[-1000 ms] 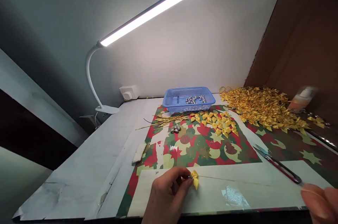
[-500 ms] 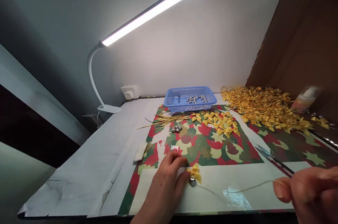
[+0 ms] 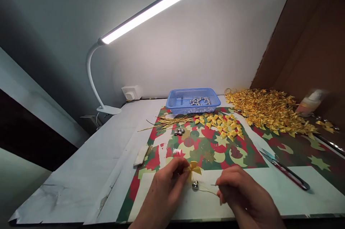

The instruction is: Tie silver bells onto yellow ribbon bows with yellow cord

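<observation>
My left hand pinches the left side of a yellow ribbon bow over the white strip at the front. A silver bell hangs just below the bow. From the bell a pale thread runs right to my right hand. That hand is closed on the thread, and a thin pointed tip, like a needle, sticks out from its fingertips toward the bell.
Scissors lie right of my right hand. Behind are small yellow bows, loose bells, gold cords, a blue basket of bells and a large bow heap. A lamp hangs above.
My right hand has moved left from the far right, close to the bell, and the thread between them is shorter. The bow is now lifted and turned in my left hand, and the scissors are fully visible.
</observation>
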Motion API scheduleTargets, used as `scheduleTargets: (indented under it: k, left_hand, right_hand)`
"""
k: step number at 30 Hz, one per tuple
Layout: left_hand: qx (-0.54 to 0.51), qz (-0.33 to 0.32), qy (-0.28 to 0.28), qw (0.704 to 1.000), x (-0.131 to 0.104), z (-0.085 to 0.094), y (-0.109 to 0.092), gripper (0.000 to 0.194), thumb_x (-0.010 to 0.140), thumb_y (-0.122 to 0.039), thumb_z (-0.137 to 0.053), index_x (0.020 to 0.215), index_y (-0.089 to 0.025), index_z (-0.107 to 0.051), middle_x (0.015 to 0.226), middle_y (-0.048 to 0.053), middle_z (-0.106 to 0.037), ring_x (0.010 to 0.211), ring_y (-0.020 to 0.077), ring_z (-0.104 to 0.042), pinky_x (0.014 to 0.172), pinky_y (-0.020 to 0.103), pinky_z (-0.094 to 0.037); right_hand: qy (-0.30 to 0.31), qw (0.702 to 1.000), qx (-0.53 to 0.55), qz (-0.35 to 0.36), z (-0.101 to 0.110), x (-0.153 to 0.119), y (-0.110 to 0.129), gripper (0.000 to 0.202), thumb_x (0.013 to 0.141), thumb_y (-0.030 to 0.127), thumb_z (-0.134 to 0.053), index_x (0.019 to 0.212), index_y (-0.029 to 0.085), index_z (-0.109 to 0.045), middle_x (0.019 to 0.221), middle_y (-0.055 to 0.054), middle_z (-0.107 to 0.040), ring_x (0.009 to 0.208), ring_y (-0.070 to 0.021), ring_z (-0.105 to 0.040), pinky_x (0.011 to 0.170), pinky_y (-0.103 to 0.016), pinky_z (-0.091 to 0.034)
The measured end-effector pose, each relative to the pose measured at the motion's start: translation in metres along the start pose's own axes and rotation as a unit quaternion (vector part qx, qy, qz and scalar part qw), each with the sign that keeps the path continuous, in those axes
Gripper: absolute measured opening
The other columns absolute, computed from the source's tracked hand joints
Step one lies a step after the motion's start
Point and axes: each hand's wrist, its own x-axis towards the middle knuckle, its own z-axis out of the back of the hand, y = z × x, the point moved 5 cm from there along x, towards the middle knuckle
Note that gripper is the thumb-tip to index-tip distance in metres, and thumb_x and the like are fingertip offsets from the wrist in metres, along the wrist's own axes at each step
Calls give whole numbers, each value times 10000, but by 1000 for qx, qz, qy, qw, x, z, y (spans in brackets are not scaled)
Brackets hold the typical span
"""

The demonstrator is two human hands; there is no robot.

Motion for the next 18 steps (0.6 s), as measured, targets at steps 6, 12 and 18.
scheduleTargets:
  k: [6, 12, 18]
  left_hand:
    - [-190, 65, 20, 979, -5, 2, -7, 162, 821, -324, -695, 935, -211, -685, 877, 28, -762, 847, 213, -697, 742, 280, -552]
    - [-322, 123, 64, 936, -16, -4, -18, 83, 805, -284, -764, 833, -214, -729, 755, -22, -754, 734, 149, -652, 689, 224, -524]
    - [-324, 113, 38, 939, -21, -1, -17, 74, 788, -273, -780, 844, -234, -753, 790, -21, -764, 777, 151, -657, 733, 214, -526]
  right_hand:
    - [15, 996, -59, 65, -8, 0, -4, 180, 967, 125, -487, 916, 243, -612, 808, -1, -545, 674, -127, -559, 602, -205, -444]
    - [-16, 984, -137, 112, -12, -1, 15, 128, 934, 116, -554, 922, 223, -621, 717, 12, -491, 549, -102, -480, 503, -188, -411]
    - [-18, 973, -175, 150, -13, -1, 19, 150, 920, 94, -565, 977, 212, -637, 692, 17, -456, 517, -93, -443, 464, -188, -387]
